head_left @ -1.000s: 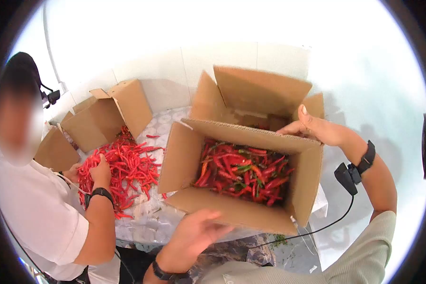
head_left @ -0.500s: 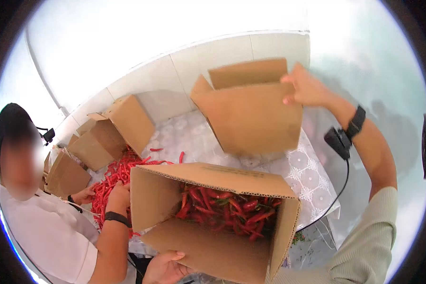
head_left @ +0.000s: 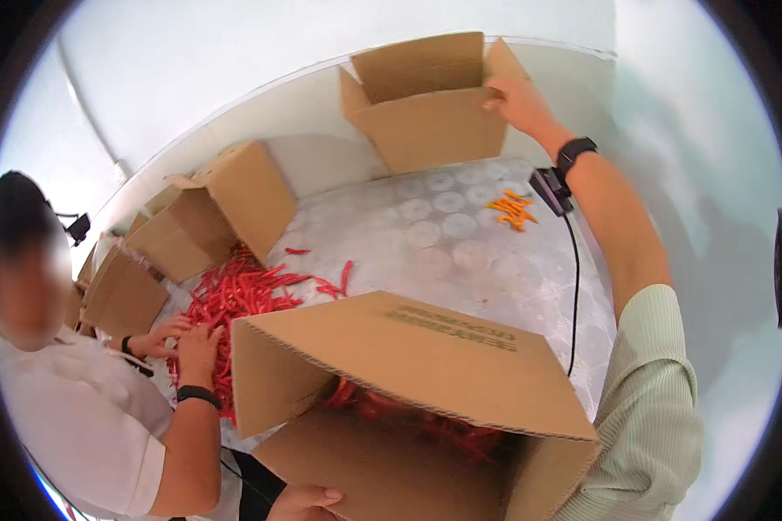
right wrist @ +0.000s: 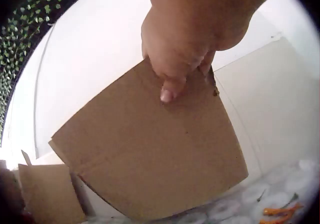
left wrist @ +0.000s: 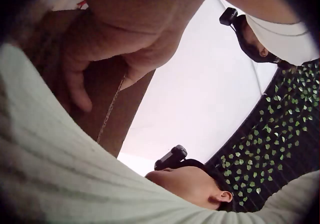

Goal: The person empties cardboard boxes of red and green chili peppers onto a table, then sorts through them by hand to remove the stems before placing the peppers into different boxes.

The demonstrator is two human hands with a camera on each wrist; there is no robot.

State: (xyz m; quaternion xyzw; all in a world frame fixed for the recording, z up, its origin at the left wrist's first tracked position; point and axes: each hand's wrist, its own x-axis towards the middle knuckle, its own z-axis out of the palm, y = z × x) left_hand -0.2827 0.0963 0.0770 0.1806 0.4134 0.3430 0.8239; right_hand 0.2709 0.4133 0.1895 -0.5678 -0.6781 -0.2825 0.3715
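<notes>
My right hand pinches the flap of an empty cardboard box, held up at the back by the wall. In the right wrist view the right hand's fingers curl over the empty box's flap. My left hand grips the near lower edge of a large cardboard box that is tilted toward me. Red chillies show dimly inside it. The left wrist view has the left hand's fingers curled against the large box's brown cardboard wall.
Another person at the left has both hands in a pile of red chillies on the lace-covered table. Open boxes stand at the far left. Some orange chillies lie near the right edge, beside a cable.
My right hand lifted the empty box off the table and carried it up toward the back wall. The chilli box came nearer and tipped toward me, hiding most of its contents.
</notes>
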